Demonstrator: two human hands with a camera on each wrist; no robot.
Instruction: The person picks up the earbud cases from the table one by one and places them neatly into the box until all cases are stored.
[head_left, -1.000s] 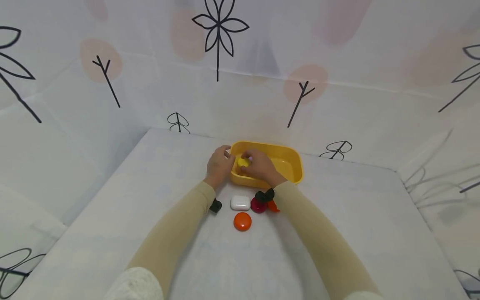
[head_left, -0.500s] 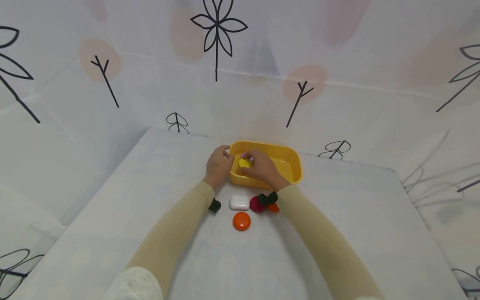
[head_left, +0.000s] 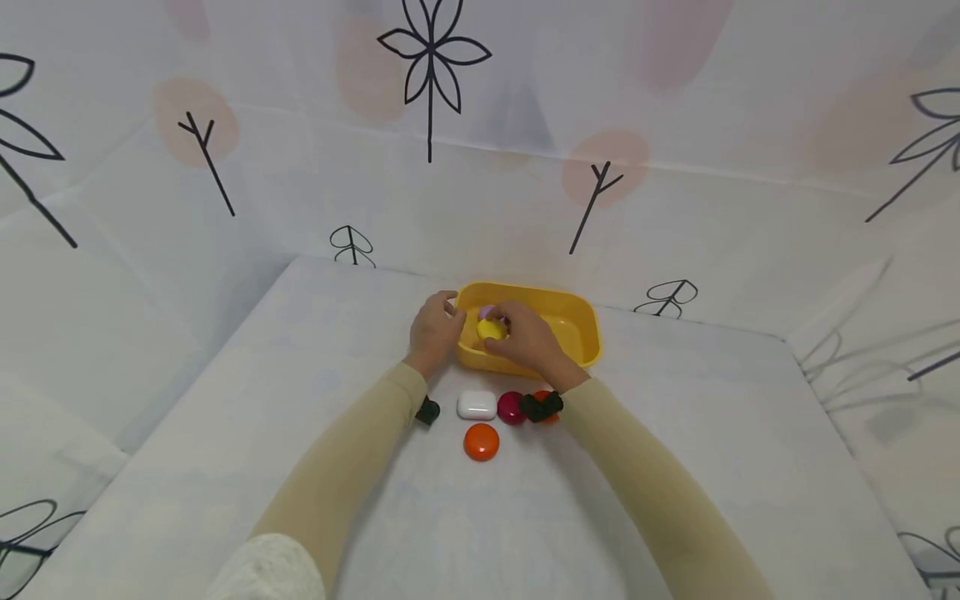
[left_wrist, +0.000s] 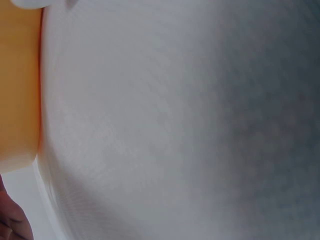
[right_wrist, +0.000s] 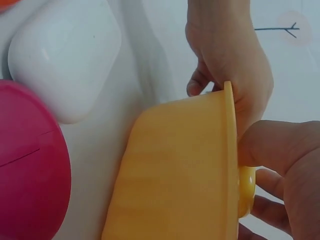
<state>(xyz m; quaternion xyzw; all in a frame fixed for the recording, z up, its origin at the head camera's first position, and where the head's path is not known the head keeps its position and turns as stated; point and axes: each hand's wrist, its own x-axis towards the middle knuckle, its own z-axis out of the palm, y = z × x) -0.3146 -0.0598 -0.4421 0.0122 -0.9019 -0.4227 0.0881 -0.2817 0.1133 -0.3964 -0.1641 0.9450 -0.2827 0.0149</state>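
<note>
My left hand (head_left: 437, 327) is at the left end of a yellow plastic tray (head_left: 577, 321), with its fingers bent at the rim. Over the tray's left part, my right hand (head_left: 528, 333) pinches a round, glossy yellow piece (head_left: 491, 330) between thumb and fingers. A purple piece (head_left: 487, 312) shows just behind it, partly covered by the fingers. From the right wrist view, the yellow piece (right_wrist: 246, 192) stands slightly above the tray's rim (right_wrist: 230, 150). Few fingers of the left hand (left_wrist: 14, 220) appear in the left wrist view.
In front of the tray lie a white rounded rectangular piece (head_left: 477, 406), a magenta round piece (head_left: 512, 407) and an orange round piece (head_left: 482, 442). Another orange piece (head_left: 551, 407) is partly hidden behind the black wrist camera (head_left: 538, 407). A patterned cloth wall (head_left: 510, 208) stands behind the tray.
My right hand has shifted slightly right and toward me with the yellow piece, showing more of it and of the purple piece. The left hand has stayed at the tray's end.
</note>
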